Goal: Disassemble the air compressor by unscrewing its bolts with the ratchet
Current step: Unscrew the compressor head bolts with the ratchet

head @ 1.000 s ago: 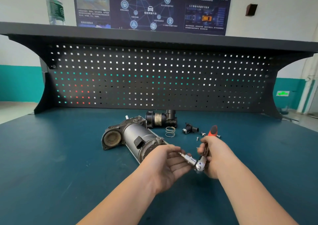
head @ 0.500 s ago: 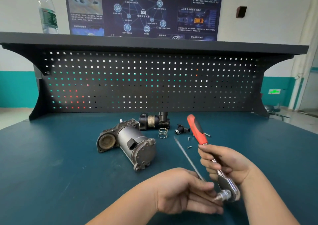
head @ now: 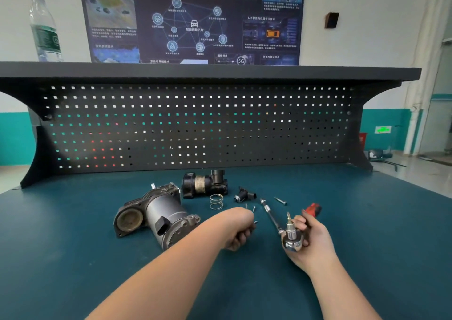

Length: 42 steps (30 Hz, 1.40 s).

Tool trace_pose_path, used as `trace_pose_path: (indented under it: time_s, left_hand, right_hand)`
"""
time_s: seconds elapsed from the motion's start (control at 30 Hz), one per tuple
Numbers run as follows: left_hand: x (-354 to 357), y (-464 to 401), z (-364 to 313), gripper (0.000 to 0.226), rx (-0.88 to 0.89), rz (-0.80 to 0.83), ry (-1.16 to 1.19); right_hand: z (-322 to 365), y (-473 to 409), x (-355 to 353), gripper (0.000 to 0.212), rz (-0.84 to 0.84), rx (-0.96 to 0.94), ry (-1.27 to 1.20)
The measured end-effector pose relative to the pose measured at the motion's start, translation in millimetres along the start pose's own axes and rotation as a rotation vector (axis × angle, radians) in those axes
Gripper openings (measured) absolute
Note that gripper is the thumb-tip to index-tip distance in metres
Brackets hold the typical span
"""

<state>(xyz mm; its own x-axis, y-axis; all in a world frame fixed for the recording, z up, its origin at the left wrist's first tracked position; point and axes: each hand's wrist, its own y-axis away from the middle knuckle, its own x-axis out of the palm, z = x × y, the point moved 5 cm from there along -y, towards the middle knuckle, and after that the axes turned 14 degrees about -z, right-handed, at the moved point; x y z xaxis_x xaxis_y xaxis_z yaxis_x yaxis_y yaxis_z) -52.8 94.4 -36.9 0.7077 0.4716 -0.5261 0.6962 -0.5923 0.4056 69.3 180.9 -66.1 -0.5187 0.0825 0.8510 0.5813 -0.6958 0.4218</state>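
Right hand (head: 309, 239) grips ratchet (head: 292, 240), bit up. Left hand (head: 241, 229) curled, contents unclear, nearer compressor (head: 156, 218) lying to its left.

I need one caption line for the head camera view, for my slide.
Right hand holds the ratchet bit-up beside the air compressor on the green workbench.

The right hand (head: 309, 240) covers most of the ratchet (head: 292, 242) handle; the left hand's (head: 238, 229) curled fingers (head: 244, 235) hide their contents; poster (head: 193, 18) text blurs.
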Motion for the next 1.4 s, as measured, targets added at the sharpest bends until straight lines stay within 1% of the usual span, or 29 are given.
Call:
trace_pose_path:
  time_s: [0.1, 0.27, 0.33, 0.4, 0.47, 0.5, 0.57, 0.63, 0.7, 0.77, 0.83, 0.93, 0.97, 1.0, 1.1, 1.13, 1.2, 1.23, 1.27, 1.3, 1.37, 1.4]
  left_hand:
    - [8, -15, -12, 0.028, -0.016, -0.036, -0.041]
    - [20, -26, -26, 0.025, 0.038, -0.106, -0.058]
    - [26, -28, -32, 0.023, 0.104, -0.143, -0.098]
    - [30, -30, -39, 0.026, 0.233, -0.195, -0.215]
    - [31, -30, -46, 0.029, 0.342, -0.286, -0.341]
    - [33, -30, -48, 0.026, 0.398, -0.307, -0.426]
    - [37, -37, -46, 0.019, 0.447, -0.347, -0.529]
    - [37, -36, -43, 0.014, 0.48, -0.398, -0.587]
    - [33, -33, -39, 0.021, 0.477, -0.421, -0.568]
    - [20, -20, -39, 0.027, 0.533, -0.484, -0.551]
    - [-2, -2, -39, 0.027, 0.657, -0.555, -0.549]
    - [-57, 32, -33, 0.027, 0.905, -0.648, -0.512]
    - [-80, 41, -27, 0.026, 0.954, -0.659, -0.491]
    - [-102, 46, -19, 0.023, 0.967, -0.654, -0.466]
    - [-159, 41, 17, 0.014, 0.911, -0.547, -0.367]
    - [-168, 37, 31, 0.021, 0.889, -0.474, -0.368]
    - [-167, 30, 56, 0.053, 0.882, -0.331, -0.429]
    - [-161, 27, 66, 0.064, 0.918, -0.303, -0.45]
    - [-155, 25, 72, 0.067, 0.974, -0.329, -0.43]
    - [-150, 23, 76, 0.064, 1.016, -0.398, -0.371]
    - [-146, 21, 80, 0.051, 1.035, -0.557, -0.227]
    - [-144, 21, 81, 0.044, 1.039, -0.619, -0.19]
  right_hand:
    - [3, -5, -2, 0.037, -0.014, -0.024, -0.021]
    - [3, -5, -2, 0.038, -0.04, -0.028, -0.073]
    - [4, -3, -2, 0.037, -0.045, -0.021, -0.115]
    - [4, -2, -2, 0.037, -0.048, -0.015, -0.151]
    - [4, -1, -3, 0.036, -0.06, -0.02, -0.181]
    - [4, -1, -3, 0.035, -0.068, -0.023, -0.19]
    - [3, -1, -3, 0.034, -0.089, -0.026, -0.2]
    - [3, -2, -4, 0.033, -0.101, -0.034, -0.193]
    - [3, -3, -4, 0.032, -0.092, -0.04, -0.134]
    - [2, -2, -3, 0.03, -0.068, -0.038, -0.065]
    - [1, 2, 2, 0.03, -0.048, -0.046, 0.011]
    - [-7, 8, 12, 0.035, -0.033, -0.055, 0.156]
    - [-12, 10, 15, 0.036, -0.018, -0.053, 0.202]
    - [-17, 12, 17, 0.037, -0.004, -0.052, 0.252]
    - [-35, 15, 21, 0.039, -0.02, -0.08, 0.421]
    - [-40, 15, 21, 0.039, -0.037, -0.099, 0.481]
    - [-51, 14, 22, 0.037, -0.063, -0.159, 0.614]
    - [-56, 13, 23, 0.035, -0.075, -0.192, 0.674]
    - [-60, 12, 23, 0.034, -0.086, -0.221, 0.723]
    - [-63, 11, 23, 0.033, -0.095, -0.244, 0.766]
    - [-66, 11, 23, 0.031, -0.119, -0.277, 0.846]
    - [-65, 12, 22, 0.028, -0.138, -0.288, 0.88]
